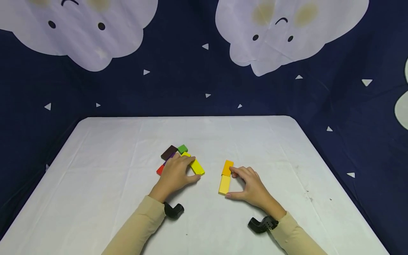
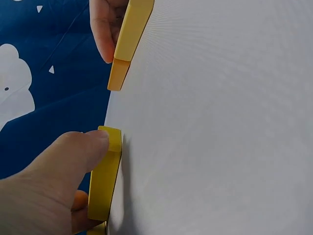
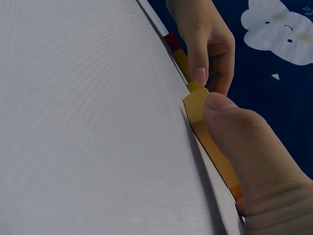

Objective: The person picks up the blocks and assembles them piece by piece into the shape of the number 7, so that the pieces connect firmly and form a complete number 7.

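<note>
My left hand (image 1: 176,172) pinches a bright yellow block (image 1: 197,167) between thumb and fingers. In the left wrist view, the thumb lies on the near end of that yellow block (image 2: 103,188). To the right, my right hand (image 1: 253,187) holds a pair of blocks lying end to end. The pale yellow block (image 1: 224,185) is nearer me, with the thumb at its near end. Beyond it is an orange block (image 1: 227,167), touched by the index finger. The right wrist view shows the thumb against the pale block (image 3: 208,132).
Around the left hand lie a dark brown block (image 1: 169,152), a green block (image 1: 182,148), a red block (image 1: 160,170) and a partly hidden purple block (image 1: 169,159). A white cloth covers the table (image 1: 105,184). A dark blue curtain (image 1: 178,88) hangs behind it.
</note>
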`<state>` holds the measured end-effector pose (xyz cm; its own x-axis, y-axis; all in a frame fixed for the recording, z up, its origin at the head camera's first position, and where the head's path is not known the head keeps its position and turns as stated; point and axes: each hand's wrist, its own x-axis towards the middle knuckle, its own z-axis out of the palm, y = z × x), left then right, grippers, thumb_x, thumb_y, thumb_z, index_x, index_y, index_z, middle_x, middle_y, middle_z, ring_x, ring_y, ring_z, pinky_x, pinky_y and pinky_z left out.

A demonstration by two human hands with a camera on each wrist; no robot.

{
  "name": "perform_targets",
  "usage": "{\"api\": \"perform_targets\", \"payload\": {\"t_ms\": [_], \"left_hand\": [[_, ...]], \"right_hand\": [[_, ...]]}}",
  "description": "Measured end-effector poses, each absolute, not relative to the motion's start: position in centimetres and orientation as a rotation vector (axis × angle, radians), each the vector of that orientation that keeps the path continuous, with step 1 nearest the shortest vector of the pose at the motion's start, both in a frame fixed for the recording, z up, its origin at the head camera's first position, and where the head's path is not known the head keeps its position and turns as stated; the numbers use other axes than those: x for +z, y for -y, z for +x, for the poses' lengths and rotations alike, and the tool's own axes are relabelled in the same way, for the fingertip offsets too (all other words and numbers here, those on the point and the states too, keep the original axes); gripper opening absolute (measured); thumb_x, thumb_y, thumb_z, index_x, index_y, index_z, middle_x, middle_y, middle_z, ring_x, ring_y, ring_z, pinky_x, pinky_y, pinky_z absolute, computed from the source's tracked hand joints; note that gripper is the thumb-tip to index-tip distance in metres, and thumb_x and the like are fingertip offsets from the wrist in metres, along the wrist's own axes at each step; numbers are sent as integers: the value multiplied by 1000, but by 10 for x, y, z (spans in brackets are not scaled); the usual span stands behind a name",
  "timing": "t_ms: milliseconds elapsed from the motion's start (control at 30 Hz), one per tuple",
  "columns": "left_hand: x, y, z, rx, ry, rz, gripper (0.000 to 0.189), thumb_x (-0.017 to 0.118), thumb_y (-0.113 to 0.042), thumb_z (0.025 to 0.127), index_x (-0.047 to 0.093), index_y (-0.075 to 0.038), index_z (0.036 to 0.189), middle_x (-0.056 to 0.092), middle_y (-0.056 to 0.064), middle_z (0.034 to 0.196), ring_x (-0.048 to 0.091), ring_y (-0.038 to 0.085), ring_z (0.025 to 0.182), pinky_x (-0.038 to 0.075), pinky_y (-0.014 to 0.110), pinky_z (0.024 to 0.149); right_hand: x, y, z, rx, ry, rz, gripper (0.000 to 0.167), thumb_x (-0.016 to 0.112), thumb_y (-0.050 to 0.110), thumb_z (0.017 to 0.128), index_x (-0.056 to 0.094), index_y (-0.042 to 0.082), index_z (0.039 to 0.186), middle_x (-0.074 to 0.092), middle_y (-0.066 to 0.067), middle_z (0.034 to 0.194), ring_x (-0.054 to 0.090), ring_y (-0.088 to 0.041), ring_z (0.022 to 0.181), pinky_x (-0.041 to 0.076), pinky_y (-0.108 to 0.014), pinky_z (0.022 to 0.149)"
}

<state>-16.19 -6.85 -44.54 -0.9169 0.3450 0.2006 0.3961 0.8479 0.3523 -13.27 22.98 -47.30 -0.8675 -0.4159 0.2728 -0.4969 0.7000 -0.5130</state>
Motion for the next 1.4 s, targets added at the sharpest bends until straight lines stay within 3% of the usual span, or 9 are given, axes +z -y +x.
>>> {"api": "perform_targets", "payload": {"t_ms": [333, 600, 933, 1167, 1400], "left_hand": [[-446, 69, -164, -648, 2910, -599, 66, 79, -52, 77, 66, -13, 129, 67, 6, 129, 53, 30, 121, 42, 50, 104], [-444, 71, -169, -711, 2879, -687, 64, 83, -46, 74, 68, -13, 127, 69, 4, 125, 54, 22, 110, 44, 42, 94], [-431, 60, -186, -759, 2904, -753, 60, 83, -43, 76, 68, -16, 127, 69, -1, 127, 55, 19, 108, 41, 39, 99], [-425, 42, -199, -898, 2958, -779, 61, 83, -41, 78, 66, -17, 131, 67, -1, 129, 49, 15, 98, 44, 31, 86], [-428, 26, -213, -1036, 3007, -683, 61, 82, -38, 80, 64, -18, 134, 65, -2, 133, 52, 17, 112, 46, 35, 100]], "right_hand": [[-474, -232, -133, 875, 2758, 757, 89, 88, 56, 64, 58, 14, 136, 60, 13, 105, 45, -6, 94, 35, -34, 85], [-475, -234, -132, 878, 2756, 760, 88, 88, 56, 64, 58, 15, 137, 60, 14, 106, 44, -6, 94, 34, -33, 84], [-474, -233, -132, 876, 2752, 753, 89, 87, 56, 65, 58, 15, 137, 60, 14, 105, 45, -6, 95, 36, -34, 85], [-477, -233, -133, 874, 2764, 750, 91, 85, 61, 66, 56, 17, 140, 59, 15, 106, 45, -5, 97, 36, -35, 87], [-476, -233, -132, 891, 2769, 742, 90, 85, 60, 66, 56, 17, 140, 60, 14, 107, 45, -5, 97, 35, -34, 86]]}}
